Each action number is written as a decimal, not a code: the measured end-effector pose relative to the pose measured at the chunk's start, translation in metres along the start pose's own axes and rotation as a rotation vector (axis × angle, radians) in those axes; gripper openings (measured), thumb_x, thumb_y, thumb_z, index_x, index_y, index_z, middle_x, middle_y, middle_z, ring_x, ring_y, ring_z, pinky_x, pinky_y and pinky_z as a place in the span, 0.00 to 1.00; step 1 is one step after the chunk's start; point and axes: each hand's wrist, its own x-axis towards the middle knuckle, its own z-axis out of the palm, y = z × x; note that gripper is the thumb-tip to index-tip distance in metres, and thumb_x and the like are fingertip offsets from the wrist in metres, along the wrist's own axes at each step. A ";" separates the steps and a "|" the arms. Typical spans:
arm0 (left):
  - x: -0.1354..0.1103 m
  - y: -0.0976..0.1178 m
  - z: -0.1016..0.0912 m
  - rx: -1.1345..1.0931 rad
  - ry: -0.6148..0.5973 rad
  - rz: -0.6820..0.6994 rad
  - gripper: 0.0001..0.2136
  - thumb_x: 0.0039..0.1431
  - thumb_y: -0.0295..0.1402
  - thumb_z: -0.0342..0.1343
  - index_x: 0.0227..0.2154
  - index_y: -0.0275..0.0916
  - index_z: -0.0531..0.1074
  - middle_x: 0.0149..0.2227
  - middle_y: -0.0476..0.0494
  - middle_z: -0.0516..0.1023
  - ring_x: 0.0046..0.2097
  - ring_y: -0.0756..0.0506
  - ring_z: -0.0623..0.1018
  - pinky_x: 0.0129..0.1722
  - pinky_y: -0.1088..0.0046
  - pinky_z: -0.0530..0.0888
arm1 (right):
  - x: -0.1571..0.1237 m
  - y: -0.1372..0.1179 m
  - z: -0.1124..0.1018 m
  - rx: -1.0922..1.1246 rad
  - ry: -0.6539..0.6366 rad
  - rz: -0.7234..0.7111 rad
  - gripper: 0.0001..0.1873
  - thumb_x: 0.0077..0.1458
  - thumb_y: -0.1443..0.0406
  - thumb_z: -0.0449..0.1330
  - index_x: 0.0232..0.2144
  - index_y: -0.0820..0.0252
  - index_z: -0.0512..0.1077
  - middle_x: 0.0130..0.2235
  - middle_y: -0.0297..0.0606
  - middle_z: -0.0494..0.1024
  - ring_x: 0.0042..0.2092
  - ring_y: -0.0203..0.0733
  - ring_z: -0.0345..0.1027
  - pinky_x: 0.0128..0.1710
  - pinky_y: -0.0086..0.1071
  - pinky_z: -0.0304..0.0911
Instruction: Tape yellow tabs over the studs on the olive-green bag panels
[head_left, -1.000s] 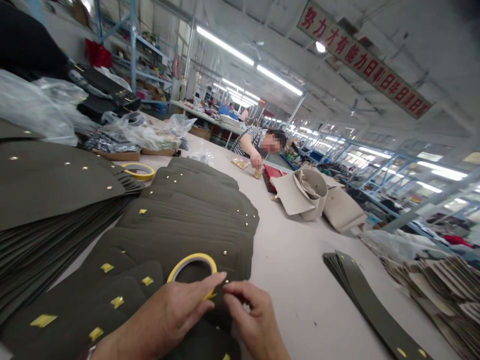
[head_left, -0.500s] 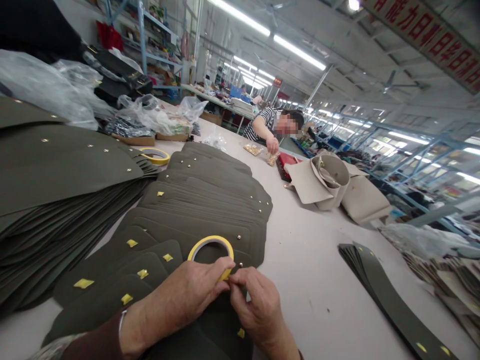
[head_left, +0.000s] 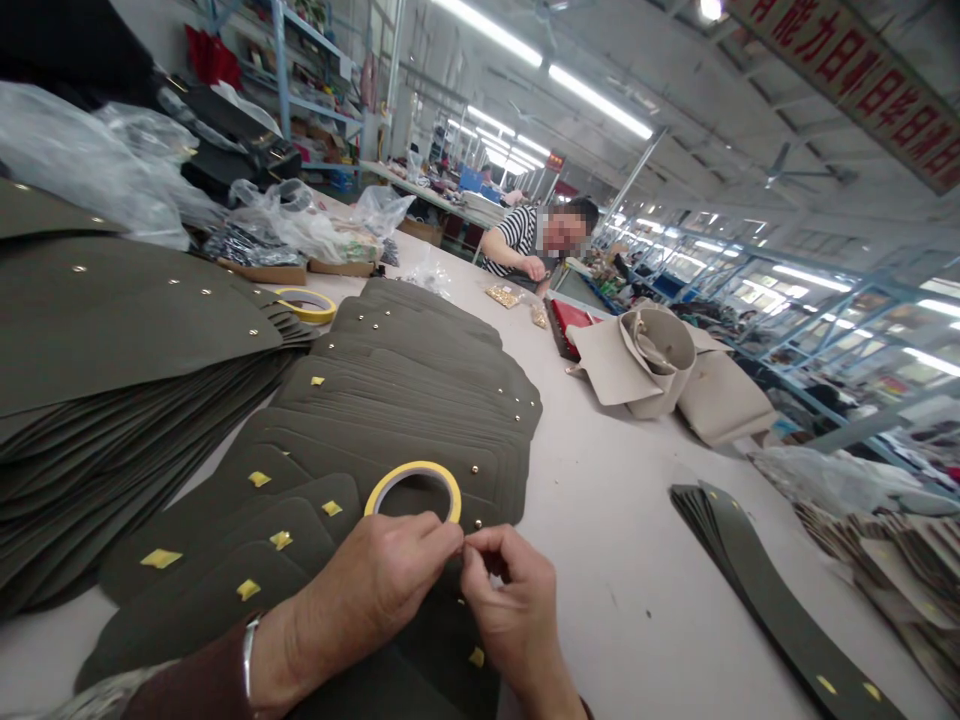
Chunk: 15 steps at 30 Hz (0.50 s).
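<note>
My left hand (head_left: 375,590) and my right hand (head_left: 510,610) meet fingertip to fingertip low in the view, both pinched shut over dark olive leather panels (head_left: 420,400). A roll of yellow tape (head_left: 414,488) lies on the panels just beyond my left fingers. What the fingertips pinch is too small to make out. Small yellow tape squares (head_left: 161,558) mark the nearest panels, and brass studs dot the farther ones.
A tall stack of olive panels (head_left: 112,340) fills the left. A second tape roll (head_left: 306,304), plastic bags (head_left: 300,225), beige bag parts (head_left: 652,360) and olive strips (head_left: 757,590) lie on the white table (head_left: 600,520). A person in a striped shirt (head_left: 521,240) works at the far end.
My fingertips have closed together into a pinch beside the tape roll. The view has tilted down slightly. The far person's hand has pulled back from the table.
</note>
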 end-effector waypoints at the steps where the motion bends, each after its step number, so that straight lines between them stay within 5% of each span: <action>1: 0.000 0.002 0.000 -0.004 0.023 0.016 0.12 0.69 0.26 0.41 0.31 0.40 0.66 0.26 0.50 0.70 0.26 0.49 0.71 0.25 0.74 0.64 | 0.001 0.000 0.001 0.068 -0.019 0.113 0.07 0.53 0.68 0.58 0.24 0.59 0.73 0.21 0.32 0.73 0.23 0.35 0.66 0.23 0.27 0.62; 8: -0.002 0.007 0.006 0.006 0.028 0.052 0.08 0.68 0.25 0.44 0.35 0.40 0.66 0.28 0.50 0.71 0.28 0.48 0.72 0.28 0.73 0.67 | 0.015 0.027 -0.015 0.410 -0.002 0.549 0.14 0.49 0.56 0.65 0.28 0.63 0.75 0.20 0.32 0.74 0.21 0.35 0.68 0.24 0.28 0.66; 15: -0.001 -0.001 0.014 0.210 -0.210 -0.118 0.06 0.63 0.23 0.53 0.36 0.41 0.68 0.32 0.49 0.73 0.35 0.43 0.74 0.31 0.69 0.70 | 0.016 0.037 -0.015 0.353 -0.102 0.539 0.14 0.49 0.56 0.65 0.28 0.63 0.77 0.22 0.33 0.75 0.23 0.34 0.67 0.23 0.27 0.67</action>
